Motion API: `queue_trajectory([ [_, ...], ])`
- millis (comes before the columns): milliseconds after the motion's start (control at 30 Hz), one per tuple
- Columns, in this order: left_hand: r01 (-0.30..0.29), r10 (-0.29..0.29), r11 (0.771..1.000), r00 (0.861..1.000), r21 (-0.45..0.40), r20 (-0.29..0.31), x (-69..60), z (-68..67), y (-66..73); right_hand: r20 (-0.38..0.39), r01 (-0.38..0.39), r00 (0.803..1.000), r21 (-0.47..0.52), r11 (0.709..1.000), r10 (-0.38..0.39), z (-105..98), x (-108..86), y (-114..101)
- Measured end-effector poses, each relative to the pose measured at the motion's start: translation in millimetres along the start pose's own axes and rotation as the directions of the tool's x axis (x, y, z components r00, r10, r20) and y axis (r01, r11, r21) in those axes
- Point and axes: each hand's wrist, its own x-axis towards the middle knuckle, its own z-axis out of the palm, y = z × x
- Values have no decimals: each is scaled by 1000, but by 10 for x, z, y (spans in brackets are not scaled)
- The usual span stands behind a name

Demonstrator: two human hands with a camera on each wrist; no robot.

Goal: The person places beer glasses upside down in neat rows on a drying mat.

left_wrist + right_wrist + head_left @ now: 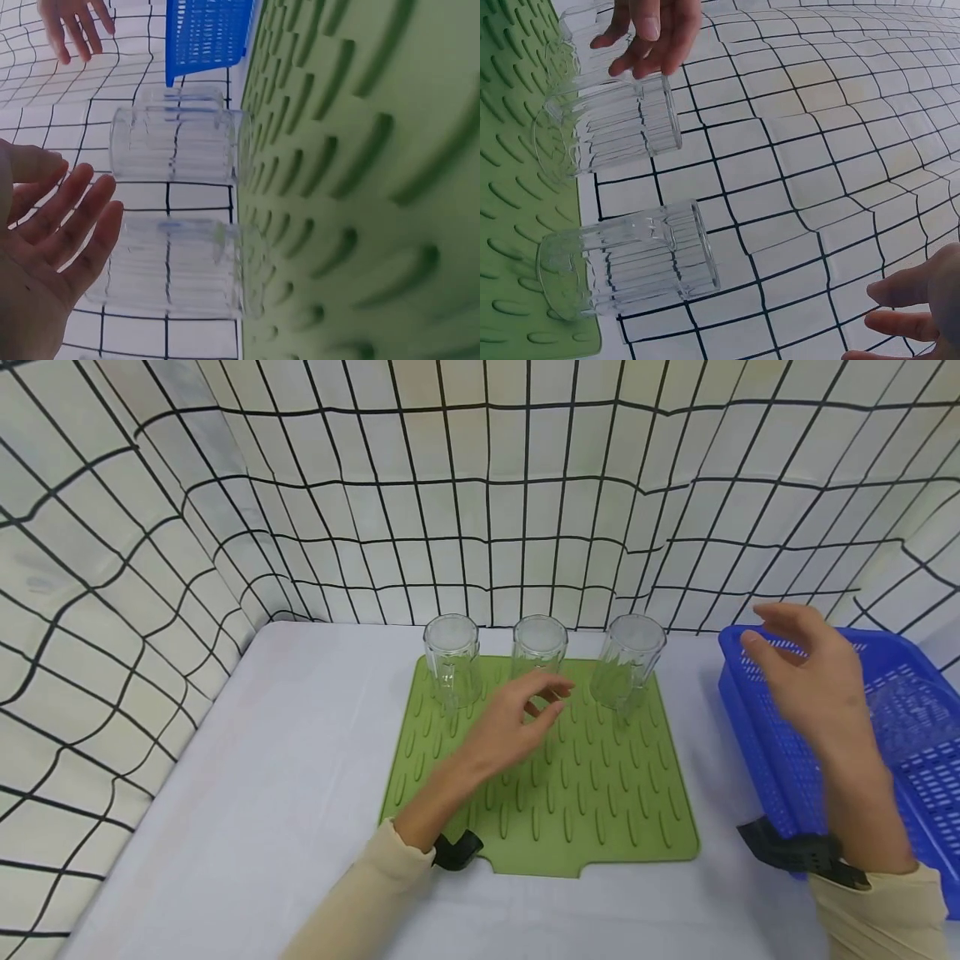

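Three clear glass mugs stand in a row along the back of a green ribbed mat: a left mug, a middle mug and a right mug. My left hand hovers over the mat in front of the middle mug, fingers loosely bent and holding nothing. In the left wrist view its fingers are apart from the glass. My right hand is raised above the near side of a blue basket, its fingers relaxed with nothing between them.
Inside the blue basket lies something clear, perhaps glass, partly hidden by the right arm. A black wire-pattern grid on a pale backdrop rises behind and to the left. White cloth covers the table around the mat.
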Motion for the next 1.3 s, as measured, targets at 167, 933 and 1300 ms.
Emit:
queue_trajectory([
  [167, 22, -22, 1000, 1000, -13, 3, -137, -105, -98, 12, -34, 999, -37, 999, 34, -73, 29, 95],
  [933, 176, -177, 983, 984, 56, 14, -655, -480, -459, -10, -96, 995, -212, 973, 96, -415, 71, 528],
  [1300, 273, -275, 951, 961, 144, -3, -820, -698, -590, -80, -14, 997, -227, 974, -4, -513, 107, 860],
])
